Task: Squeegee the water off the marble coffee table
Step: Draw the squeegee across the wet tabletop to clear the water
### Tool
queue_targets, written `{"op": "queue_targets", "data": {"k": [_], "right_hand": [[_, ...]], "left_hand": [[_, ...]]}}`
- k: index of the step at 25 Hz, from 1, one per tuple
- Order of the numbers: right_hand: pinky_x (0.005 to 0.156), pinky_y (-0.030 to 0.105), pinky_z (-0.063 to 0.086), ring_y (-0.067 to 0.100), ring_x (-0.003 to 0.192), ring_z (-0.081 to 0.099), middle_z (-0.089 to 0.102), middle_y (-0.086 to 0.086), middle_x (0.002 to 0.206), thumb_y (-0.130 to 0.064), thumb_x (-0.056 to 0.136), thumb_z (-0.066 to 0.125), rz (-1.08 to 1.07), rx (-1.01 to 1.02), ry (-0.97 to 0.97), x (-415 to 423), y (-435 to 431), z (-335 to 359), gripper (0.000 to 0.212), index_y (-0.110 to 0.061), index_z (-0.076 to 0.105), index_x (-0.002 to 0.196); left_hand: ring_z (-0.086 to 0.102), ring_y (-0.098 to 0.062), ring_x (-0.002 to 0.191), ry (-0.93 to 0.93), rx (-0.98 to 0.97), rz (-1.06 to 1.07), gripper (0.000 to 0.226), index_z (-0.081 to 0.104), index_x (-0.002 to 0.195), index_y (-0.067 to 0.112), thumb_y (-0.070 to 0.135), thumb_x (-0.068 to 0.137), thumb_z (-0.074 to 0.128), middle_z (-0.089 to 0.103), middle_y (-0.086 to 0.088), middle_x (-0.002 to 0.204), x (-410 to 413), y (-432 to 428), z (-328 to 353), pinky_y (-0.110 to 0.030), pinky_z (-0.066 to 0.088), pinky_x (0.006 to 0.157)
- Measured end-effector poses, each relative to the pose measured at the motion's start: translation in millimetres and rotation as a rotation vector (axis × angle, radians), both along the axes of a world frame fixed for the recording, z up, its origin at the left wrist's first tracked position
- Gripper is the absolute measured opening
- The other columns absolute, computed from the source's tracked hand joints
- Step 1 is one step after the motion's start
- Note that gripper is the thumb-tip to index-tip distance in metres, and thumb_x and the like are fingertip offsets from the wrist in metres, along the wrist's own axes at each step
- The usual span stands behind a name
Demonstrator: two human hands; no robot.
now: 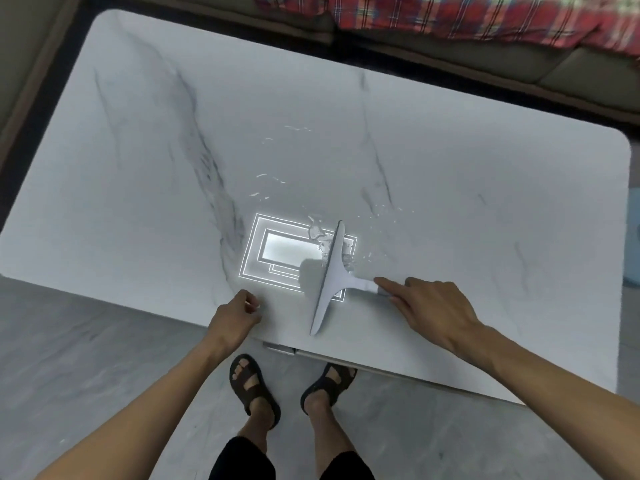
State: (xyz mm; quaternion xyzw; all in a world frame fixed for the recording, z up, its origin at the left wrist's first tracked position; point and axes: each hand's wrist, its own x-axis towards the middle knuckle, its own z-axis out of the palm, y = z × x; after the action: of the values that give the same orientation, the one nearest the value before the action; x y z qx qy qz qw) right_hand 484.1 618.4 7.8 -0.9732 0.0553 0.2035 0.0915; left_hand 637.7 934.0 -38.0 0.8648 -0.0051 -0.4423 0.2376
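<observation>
Grey veins streak the white marble coffee table [467, 188]; the T-shaped plastic squeegee [331, 277] is pale grey; the fabric blanket [450, 15], red plaid.

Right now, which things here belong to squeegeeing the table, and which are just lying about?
Job: squeegee, right hand gripping its handle, water puddle by the blade, marble coffee table.
Not part of it: plaid blanket, sofa, sandals, left hand resting at the table edge.
</observation>
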Motion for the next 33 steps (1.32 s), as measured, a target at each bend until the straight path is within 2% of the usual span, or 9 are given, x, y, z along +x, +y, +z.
{"op": "queue_targets", "data": {"k": [4,7,9,13,17,22,26,30,33], "right_hand": [[0.051,0.03,0.037,0.025,0.061,0.058,0.048,-0.007,0.072,-0.046,0.1,0.028,-0.118,-0.003,-0.035,34.1,-2.9,16.9,0.038,-0.045,0.039,0.136],[0.056,0.032,0.04,0.026,0.064,0.056,0.053,-0.007,0.07,-0.046,0.1,0.028,-0.254,0.076,-0.039,86.2,4.1,21.1,0.027,-0.043,0.047,0.119],[0.059,0.033,0.038,0.027,0.07,0.056,0.059,-0.005,0.077,-0.036,0.099,0.033,-0.36,0.195,-0.012,136.5,7.9,18.0,0.017,-0.037,0.045,0.111],[0.072,0.038,0.041,0.038,0.091,0.059,0.064,0.011,0.107,-0.026,0.095,0.04,-0.377,0.22,-0.075,264.3,-1.5,4.1,0.04,-0.03,0.033,0.135],[0.073,0.041,0.039,0.044,0.093,0.054,0.062,0.02,0.111,-0.02,0.094,0.04,-0.446,0.124,-0.156,400.2,-27.8,-17.1,0.037,-0.025,0.037,0.13],[0.066,0.037,0.034,0.038,0.083,0.046,0.06,0.018,0.105,-0.013,0.089,0.037,-0.465,0.092,-0.082,501.7,-46.7,-40.7,0.019,-0.018,0.044,0.106],[0.068,0.037,0.036,0.041,0.092,0.052,0.063,0.015,0.111,-0.015,0.092,0.038,-0.388,0.055,-0.062,472.2,-51.2,-48.1,0.038,-0.025,0.041,0.128],[0.062,0.036,0.039,0.038,0.077,0.057,0.065,0.014,0.096,-0.019,0.097,0.039,-0.376,0.032,-0.004,372.3,-60.4,-36.0,0.046,-0.033,0.032,0.14],[0.058,0.032,0.036,0.027,0.063,0.05,0.057,0.005,0.079,-0.022,0.099,0.035,-0.375,-0.007,0.124,306.5,-62.2,-16.8,0.049,-0.036,0.026,0.144]], "left_hand": [[0.068,-0.023,0.075,-0.12,-0.001,0.065,0.008,0.056,0.085,0.029,0.022,0.084,0.06,0.068,0.0,0.079,34.0,-7.6,17.9,-0.039,0.054,0.069],[0.065,-0.026,0.074,-0.184,0.036,0.097,0.011,0.055,0.097,0.025,0.021,0.087,0.058,0.067,-0.003,0.081,66.0,-9.5,23.4,-0.038,0.053,0.067],[0.062,-0.027,0.081,-0.237,0.039,0.103,0.019,0.053,0.106,0.019,0.016,0.087,0.057,0.064,-0.001,0.092,99.9,-15.8,18.6,-0.036,0.049,0.068],[0.049,-0.025,0.082,-0.271,0.012,0.097,0.014,0.049,0.097,0.01,0.012,0.086,0.058,0.052,-0.006,0.098,185.3,-47.6,-2.1,-0.032,0.039,0.071],[0.049,-0.035,0.112,-0.26,-0.005,-0.033,0.031,0.05,0.112,0.0,0.001,0.082,0.058,0.046,-0.019,0.123,247.2,-64.2,-33.2,-0.041,0.046,0.093],[0.016,-0.044,0.142,-0.119,0.067,-0.254,0.044,0.043,0.122,-0.001,0.002,0.078,0.049,0.02,-0.037,0.146,267.2,-65.8,-67.9,-0.045,0.033,0.109],[-0.001,-0.047,0.146,-0.044,0.089,-0.239,0.048,0.04,0.125,0.001,0.007,0.078,0.049,0.0,-0.039,0.153,269.7,-68.6,-71.0,-0.046,0.025,0.115],[-0.001,-0.044,0.147,-0.011,0.092,-0.244,0.051,0.037,0.129,0.003,0.007,0.08,0.047,0.0,-0.036,0.154,275.2,-71.6,-62.6,-0.046,0.027,0.114],[0.001,-0.042,0.147,-0.007,0.105,-0.283,0.05,0.035,0.131,0.002,0.003,0.082,0.046,0.005,-0.034,0.154,279.4,-72.4,-57.0,-0.045,0.023,0.116]]}}
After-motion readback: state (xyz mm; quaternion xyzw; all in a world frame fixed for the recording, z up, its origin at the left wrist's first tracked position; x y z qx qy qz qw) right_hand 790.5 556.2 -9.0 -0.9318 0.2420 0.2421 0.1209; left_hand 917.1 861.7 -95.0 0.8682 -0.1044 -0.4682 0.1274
